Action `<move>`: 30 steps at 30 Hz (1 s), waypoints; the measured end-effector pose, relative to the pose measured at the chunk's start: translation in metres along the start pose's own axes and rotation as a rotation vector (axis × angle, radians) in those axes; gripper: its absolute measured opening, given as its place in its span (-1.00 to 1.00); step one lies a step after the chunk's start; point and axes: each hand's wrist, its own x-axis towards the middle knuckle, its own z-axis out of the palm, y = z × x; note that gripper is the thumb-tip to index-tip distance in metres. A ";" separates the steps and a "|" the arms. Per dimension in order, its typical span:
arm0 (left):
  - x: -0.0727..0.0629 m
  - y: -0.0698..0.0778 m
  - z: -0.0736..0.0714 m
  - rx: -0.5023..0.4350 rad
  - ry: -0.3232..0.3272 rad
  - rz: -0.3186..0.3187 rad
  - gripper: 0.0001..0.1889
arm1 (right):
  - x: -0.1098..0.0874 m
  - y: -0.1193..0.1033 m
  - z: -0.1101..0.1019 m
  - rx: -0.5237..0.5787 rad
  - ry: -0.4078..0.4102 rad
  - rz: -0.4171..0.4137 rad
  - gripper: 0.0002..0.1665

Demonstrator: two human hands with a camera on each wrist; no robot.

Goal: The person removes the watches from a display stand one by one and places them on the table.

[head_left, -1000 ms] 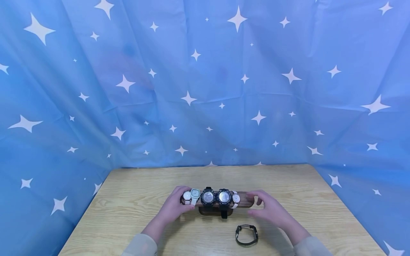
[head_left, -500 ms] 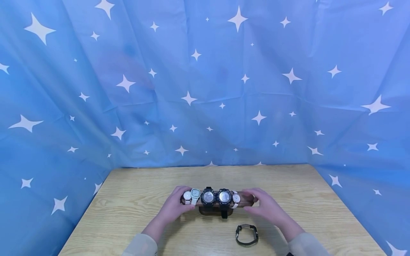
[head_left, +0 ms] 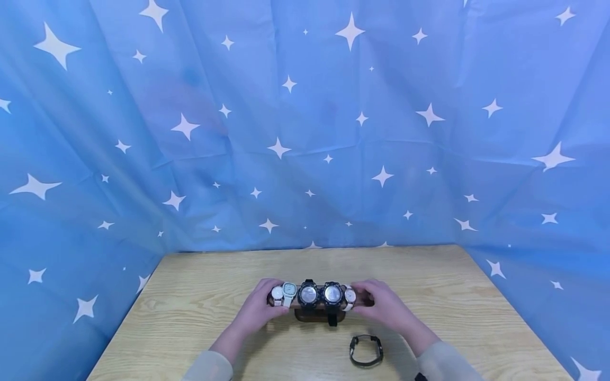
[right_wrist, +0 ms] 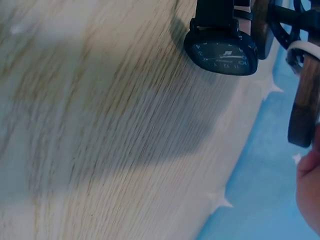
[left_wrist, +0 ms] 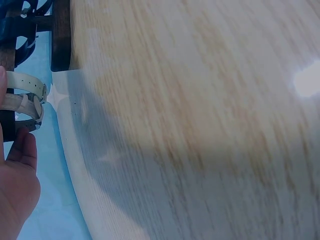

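A dark wooden watch stand [head_left: 314, 316] holds several watches in a row on its bar. My left hand [head_left: 257, 307] grips the bar's left end, thumb in front and other fingers behind, around a white round watch [head_left: 277, 292] and a mint square watch [head_left: 289, 289]. In the left wrist view a fingertip touches a dark strap [left_wrist: 27, 125] there. Two black round watches [head_left: 308, 294] sit mid-bar. At the right end my right hand [head_left: 388, 307] holds the bar beside a white-strapped watch [head_left: 350, 296]; its fingertips are partly hidden.
A loose black watch [head_left: 366, 361] lies on the wooden table [head_left: 190, 317] in front of the stand; its dark dial [right_wrist: 220, 52] shows in the right wrist view. A blue star-patterned curtain [head_left: 305, 132] surrounds the table at the back and sides.
My right hand has moved left along the bar, closing in from its end to beside the white-strapped watch. My left hand and the loose watch stay in place.
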 end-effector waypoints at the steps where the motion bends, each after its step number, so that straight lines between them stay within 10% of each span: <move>1: 0.000 0.001 0.000 0.001 0.002 -0.001 -0.29 | 0.001 0.000 0.001 0.000 -0.002 0.002 -0.36; 30: 0.000 0.004 -0.003 -0.002 -0.004 -0.006 -0.35 | 0.011 -0.015 0.014 -0.109 0.041 0.023 -0.37</move>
